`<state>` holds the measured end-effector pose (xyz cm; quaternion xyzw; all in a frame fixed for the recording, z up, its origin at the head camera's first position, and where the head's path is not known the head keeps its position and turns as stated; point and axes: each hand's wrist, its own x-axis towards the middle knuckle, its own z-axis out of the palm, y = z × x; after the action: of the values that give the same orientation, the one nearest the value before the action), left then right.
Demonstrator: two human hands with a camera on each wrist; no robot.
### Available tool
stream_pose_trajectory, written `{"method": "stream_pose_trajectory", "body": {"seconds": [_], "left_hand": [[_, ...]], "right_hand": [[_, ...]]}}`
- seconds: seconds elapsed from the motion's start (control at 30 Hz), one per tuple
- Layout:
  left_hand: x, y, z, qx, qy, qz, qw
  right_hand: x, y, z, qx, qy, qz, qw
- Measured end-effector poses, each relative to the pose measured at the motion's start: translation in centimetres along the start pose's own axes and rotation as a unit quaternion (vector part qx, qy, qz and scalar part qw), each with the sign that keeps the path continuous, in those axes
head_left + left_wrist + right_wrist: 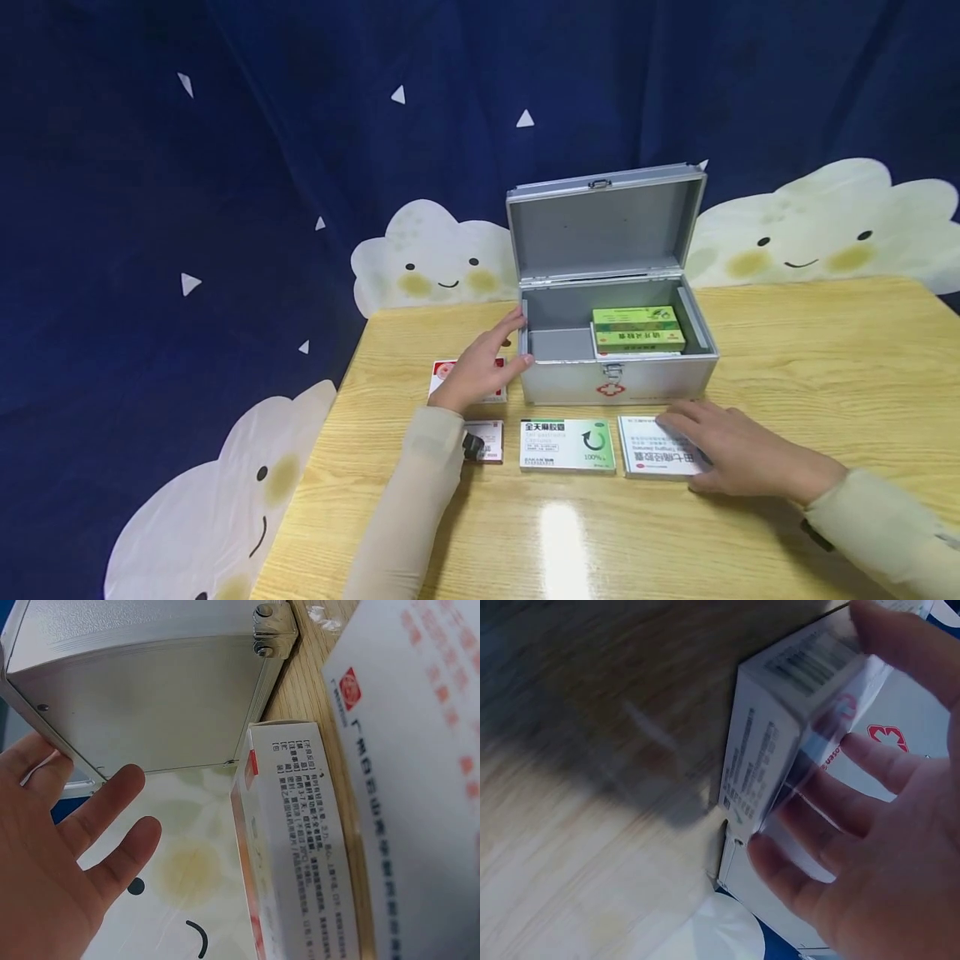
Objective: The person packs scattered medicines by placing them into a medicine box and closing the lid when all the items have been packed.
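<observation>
At the case's left end, my left hand (pixel 480 371) touches the rim with spread, fairly straight fingers. The silver medicine case (pixel 660 383) stands with its lid up; a green medicine box (pixel 637 327) lies on a white one in its right half. My right hand (pixel 750 450) grips the right end of a white medicine box (pixel 652 450) on the table, thumb on the near side and fingers across the far side. The right wrist view shows its barcode end (pixel 802 667) by the thumb. Part of this box is hidden under the fingers.
A green-and-white medicine box (pixel 566 446) lies in front of the case. Further left are a small white box (pixel 489 440), partly behind the left sleeve, and a red-and-white box (pixel 442 375) under the left hand. A dark blue curtain (pixel 450 150) hangs behind the wooden table (pixel 810 358).
</observation>
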<state>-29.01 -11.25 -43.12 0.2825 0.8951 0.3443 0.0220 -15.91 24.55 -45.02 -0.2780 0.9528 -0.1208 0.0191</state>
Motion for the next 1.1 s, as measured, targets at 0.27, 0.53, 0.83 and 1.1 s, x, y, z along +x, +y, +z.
{"method": "stream_pose_trajectory", "body": {"seconds": [0.27,0.53,0.83,1.1], "left_hand": [[-0.05,-0.13,0.01,0.001,-0.001,-0.004,1.0000],[0.00,-0.11,0.04,-0.008,-0.002,0.001,1.0000],[0.03,-0.27,0.30,-0.018,-0.003,0.001,0.9998],[0.03,-0.30,0.19,-0.010,-0.003,0.004,0.9999]], "right_hand": [[0.19,0.13,0.46,-0.008,-0.003,0.005,1.0000],[0.37,-0.23,0.69,-0.018,-0.002,0.014,0.9997],[0.79,-0.50,0.89,-0.014,0.016,0.002,0.9998],[0.99,-0.57,0.46,-0.009,0.009,0.004,0.9999]]}}
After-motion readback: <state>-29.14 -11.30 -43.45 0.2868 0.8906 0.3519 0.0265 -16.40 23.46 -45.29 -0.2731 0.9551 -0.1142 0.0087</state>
